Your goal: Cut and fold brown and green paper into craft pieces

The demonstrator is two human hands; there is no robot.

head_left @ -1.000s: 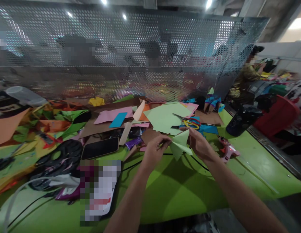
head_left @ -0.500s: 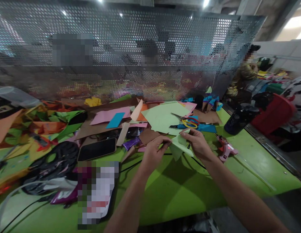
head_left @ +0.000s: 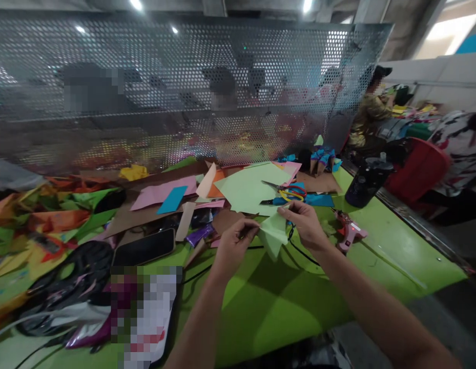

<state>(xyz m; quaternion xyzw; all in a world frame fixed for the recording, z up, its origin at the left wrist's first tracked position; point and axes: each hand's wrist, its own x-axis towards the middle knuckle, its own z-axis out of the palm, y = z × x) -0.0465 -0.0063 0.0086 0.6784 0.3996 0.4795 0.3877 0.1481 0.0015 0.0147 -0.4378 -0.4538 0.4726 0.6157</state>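
A small folded piece of pale green paper (head_left: 274, 237) is held above the green table between both hands. My left hand (head_left: 234, 247) pinches its left corner between thumb and fingers. My right hand (head_left: 305, 224) grips its upper right edge, fingertips closed on it. Just beyond the hands lies a large light green sheet (head_left: 245, 187). On that sheet rest scissors (head_left: 289, 191) with yellow and red handles and a blue utility knife (head_left: 274, 202). Right of my right hand sits a pink glue gun (head_left: 349, 233) with a clear glue stick trailing from it.
A dark tumbler (head_left: 366, 182) stands by the table's right edge. Left are a phone (head_left: 144, 248), a black fan-like round object (head_left: 74, 274), cables and heaped coloured paper (head_left: 64, 218). A perforated metal screen (head_left: 176, 92) closes off the back. People sit beyond it and at right.
The green paper has turned, so more of its folded face shows, and its tip hangs lower. Both hands keep hold of it. The whole view has shifted slightly.
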